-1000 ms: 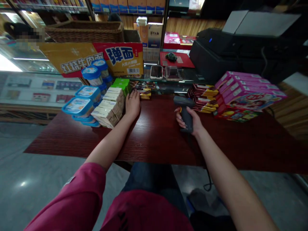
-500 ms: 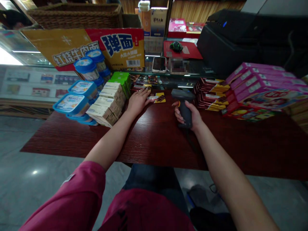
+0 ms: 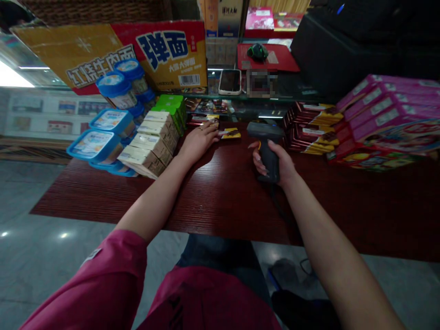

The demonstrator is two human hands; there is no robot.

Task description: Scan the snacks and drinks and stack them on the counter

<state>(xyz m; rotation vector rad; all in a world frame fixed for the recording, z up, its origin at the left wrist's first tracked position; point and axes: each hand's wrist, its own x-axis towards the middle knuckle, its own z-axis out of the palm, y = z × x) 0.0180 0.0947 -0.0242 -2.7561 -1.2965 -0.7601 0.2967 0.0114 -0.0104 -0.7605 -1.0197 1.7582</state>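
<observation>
My right hand (image 3: 277, 161) is wrapped round the grip of a dark barcode scanner (image 3: 266, 134), held above the counter with its cable trailing down. My left hand (image 3: 200, 141) lies flat with fingers stretched over small brown-and-yellow chocolate packets. One chocolate packet (image 3: 231, 133) sticks out past its fingertips; another chocolate packet (image 3: 202, 119) lies just beyond the fingers. Beside the left wrist stand several cream-coloured small boxes (image 3: 146, 141) and green boxes (image 3: 172, 103). Right of the scanner is a stack of similar chocolate packets (image 3: 311, 130).
Blue-lidded tubs (image 3: 98, 144) are stacked at the left, before an open cardboard carton (image 3: 165, 57). Pink boxes (image 3: 388, 107) are piled at the right. A phone (image 3: 230, 82) and a black mouse (image 3: 257, 52) rest on the glass shelf behind the dark wooden counter (image 3: 220, 197).
The view has tipped slightly downward, so the things at the back sit higher. My left hand stays on the packets, and my right hand keeps hold of the barcode scanner.
</observation>
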